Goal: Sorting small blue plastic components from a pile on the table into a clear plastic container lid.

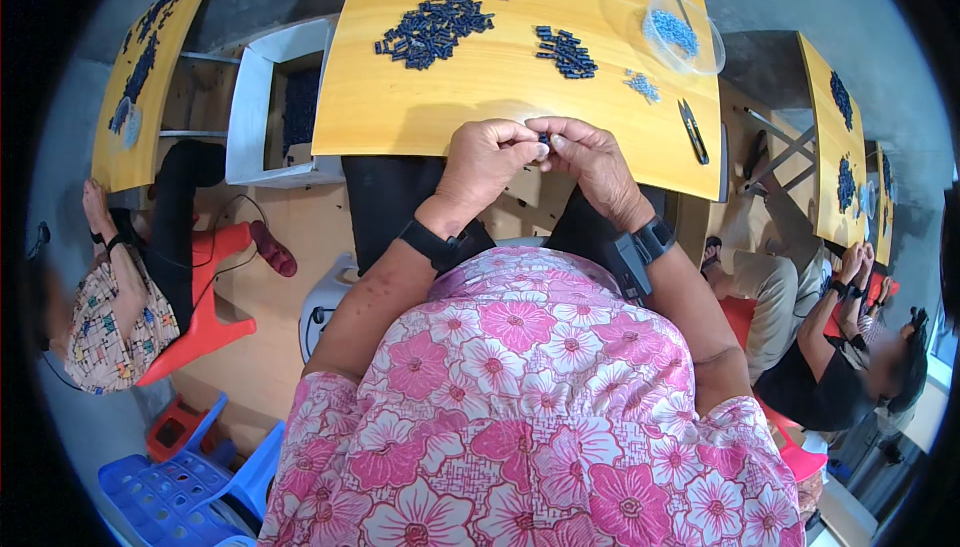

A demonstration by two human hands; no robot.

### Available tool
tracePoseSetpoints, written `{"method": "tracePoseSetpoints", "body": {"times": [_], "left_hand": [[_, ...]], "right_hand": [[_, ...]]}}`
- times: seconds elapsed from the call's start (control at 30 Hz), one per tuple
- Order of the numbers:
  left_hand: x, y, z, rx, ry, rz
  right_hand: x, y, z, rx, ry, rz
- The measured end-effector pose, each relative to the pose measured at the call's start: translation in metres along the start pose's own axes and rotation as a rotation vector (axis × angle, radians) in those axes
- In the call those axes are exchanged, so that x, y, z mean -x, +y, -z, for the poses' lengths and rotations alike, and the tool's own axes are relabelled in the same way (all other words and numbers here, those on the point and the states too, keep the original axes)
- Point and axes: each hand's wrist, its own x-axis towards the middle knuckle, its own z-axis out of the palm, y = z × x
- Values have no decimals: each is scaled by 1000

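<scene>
Head view shows both hands meeting at the near edge of the yellow table, just above the frame's middle. The left hand and right hand have their fingertips pressed together, pinching one small dark piece between them. Higher on the table lie a pile of dark blue pieces and a smaller heap. A clear dish of light blue bits sits upper right, with black snips below it.
</scene>
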Motion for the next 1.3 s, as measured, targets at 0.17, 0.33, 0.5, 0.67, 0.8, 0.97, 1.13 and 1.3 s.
{"method": "tracePoseSetpoints", "body": {"times": [0.17,0.33,0.5,0.67,0.8,0.97,1.13,1.3], "left_hand": [[4,1,-4,22,-71,23],[7,10,-12,7,-78,89],[11,19,-26,15,-67,127],[7,10,-26,-101,-85,44],[1,3,-7,-280,-11,-136],[-7,1,3,-420,94,-205],[-7,-9,9,-453,124,-217],[-7,-9,11,-490,138,-260]], "right_hand": [[13,4,5,-53,-4,3],[21,5,11,-90,-16,57],[31,5,18,-121,32,127],[52,-6,32,-114,137,217],[81,-21,60,-202,452,446],[120,-2,127,-82,1038,593],[139,63,197,4,1126,399],[135,87,210,818,1274,67]]}}
